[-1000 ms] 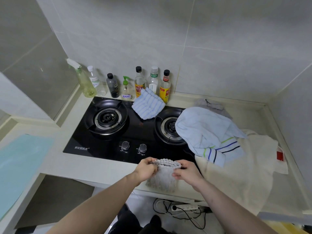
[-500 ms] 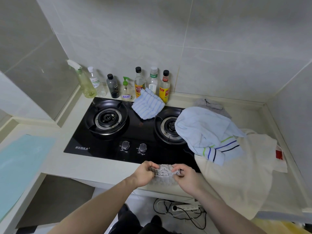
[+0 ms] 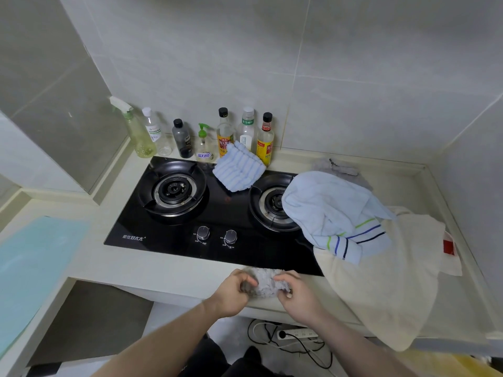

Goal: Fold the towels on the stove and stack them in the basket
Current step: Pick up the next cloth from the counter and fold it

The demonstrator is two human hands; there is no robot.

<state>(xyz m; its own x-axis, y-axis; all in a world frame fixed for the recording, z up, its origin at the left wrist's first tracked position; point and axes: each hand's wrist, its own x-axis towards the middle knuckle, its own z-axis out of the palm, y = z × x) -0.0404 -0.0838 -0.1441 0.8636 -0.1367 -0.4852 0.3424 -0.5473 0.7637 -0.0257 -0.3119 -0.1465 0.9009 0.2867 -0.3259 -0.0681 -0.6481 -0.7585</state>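
Grey tiled walls close round a pale cream bench [image 3: 168, 270] with a glossy black glass two-burner gas stove [image 3: 174, 229] set into it and a row of plastic and glass bottles [image 3: 223, 131] along the far edge. At the near edge of the bench, just in front of the stove, the left hand [image 3: 231, 292] and the right hand [image 3: 296, 295] meet on a small grey nubbly cloth [image 3: 265, 281], shaggy like chenille, bunched into a compact wad; each hand's grip is pinched closed on one side of it. The step in hand looks like the folding of this first small piece, and it seems early in the task, since three other towels lie unfolded or loose: a light blue ribbed cloth [image 3: 239, 171] leaning at the far edge of the stove between the burners, a pale blue terry towel with green, blue and dark stripes [image 3: 332, 213] heaped over the right burner, and a large cream towel [image 3: 381, 281] draped off the near right edge of the bench. A grey cloth [image 3: 337, 168] lies far behind them. No basket is in view, so the next move probably calls for squaring the wad flat, then finding the basket; soft pile like this will likely spring open unless pressed.
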